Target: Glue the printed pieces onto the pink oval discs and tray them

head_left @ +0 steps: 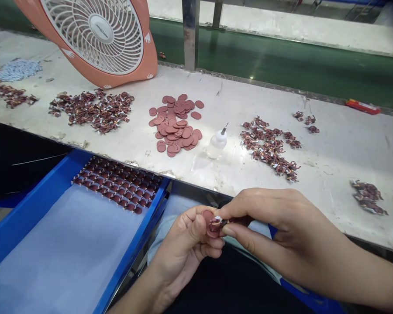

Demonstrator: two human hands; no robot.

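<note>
Between thumb and fingers, my left hand (190, 244) grips a reddish-brown oval base disc (207, 219). My right hand (275, 235) pinches a small brown-and-white figurine (216, 223) against the face of that disc. Both hands meet over my lap, in front of the table edge. On the table ahead lies a pile of similar oval discs (175, 124). Right of it stands a clear squeeze bottle (217, 143) with a thin needle tip. Beyond my right hand is a heap of small brown figurines (270, 146).
A blue tray (52, 179) at lower left holds rows of figurines on bases over a pale sheet. An orange fan (152, 61) stands at the back left, with more brown figurines (94, 109) before it. Far right are a red tube (363, 107) and a few figurines (368, 197).
</note>
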